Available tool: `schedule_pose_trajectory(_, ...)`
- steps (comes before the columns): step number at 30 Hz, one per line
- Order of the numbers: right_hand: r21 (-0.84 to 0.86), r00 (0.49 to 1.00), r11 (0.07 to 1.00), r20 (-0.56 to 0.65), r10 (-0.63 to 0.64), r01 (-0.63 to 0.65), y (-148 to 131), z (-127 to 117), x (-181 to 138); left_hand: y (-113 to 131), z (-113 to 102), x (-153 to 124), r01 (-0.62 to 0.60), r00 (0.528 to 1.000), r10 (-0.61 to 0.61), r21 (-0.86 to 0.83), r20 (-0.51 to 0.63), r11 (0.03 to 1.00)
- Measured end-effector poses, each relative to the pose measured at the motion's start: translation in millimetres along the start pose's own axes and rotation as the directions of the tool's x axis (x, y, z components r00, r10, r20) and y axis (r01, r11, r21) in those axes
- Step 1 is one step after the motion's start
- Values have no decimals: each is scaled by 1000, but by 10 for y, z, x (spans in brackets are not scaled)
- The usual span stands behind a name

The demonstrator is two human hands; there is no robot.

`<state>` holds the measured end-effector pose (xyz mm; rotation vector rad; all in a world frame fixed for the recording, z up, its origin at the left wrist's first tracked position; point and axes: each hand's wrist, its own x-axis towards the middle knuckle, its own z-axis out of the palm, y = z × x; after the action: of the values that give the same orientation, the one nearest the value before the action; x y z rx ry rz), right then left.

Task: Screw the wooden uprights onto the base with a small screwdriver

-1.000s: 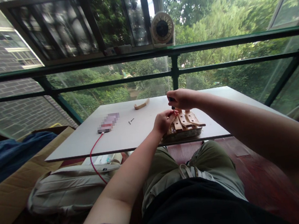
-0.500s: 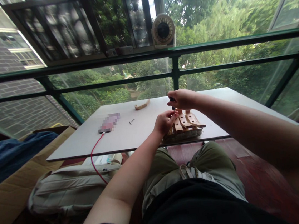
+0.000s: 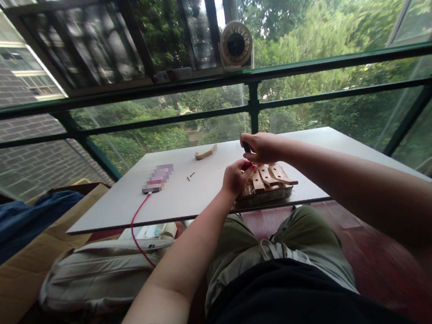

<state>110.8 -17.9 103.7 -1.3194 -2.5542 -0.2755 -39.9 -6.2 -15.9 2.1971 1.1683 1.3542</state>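
Observation:
A wooden assembly of flat slats (image 3: 270,176) lies near the front edge of the white table (image 3: 188,196). My left hand (image 3: 236,176) is closed and pressed on the left end of the slats, fingers curled over the wood. Just above it, my right hand (image 3: 261,147) is wrapped round a dark tool handle (image 3: 246,148) that points down at the slats. The tool's tip is hidden between my hands.
Two small dark screws (image 3: 190,176) lie left of my hands. A curved wooden piece (image 3: 205,153) sits further back. A phone (image 3: 157,178) with a red cable (image 3: 137,223) lies at the left. A small fan (image 3: 236,44) stands on the window rail. A grey bag (image 3: 96,274) lies under the table.
My right hand has turned slightly on the tool handle and shifted a little left. My left hand and the slats have stayed in place.

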Motion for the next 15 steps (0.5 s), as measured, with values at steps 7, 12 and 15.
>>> schedule_pose_trajectory(7, 82, 1000, 996, 3, 19, -19, 27, 21, 22, -39, 23, -5, -16, 1000, 16, -25, 23, 1000)
schedule_pose_trajectory(12, 157, 999, 988, -47, 15, -8, 93, 49, 26, -40, 36, -8, -15, 998, 19, -78, 51, 997)
schedule_pose_trajectory(15, 172, 997, 985, -77, 24, -11, 118, 71, 26, -9, 31, -11, -11, 998, 17, -99, 55, 995)
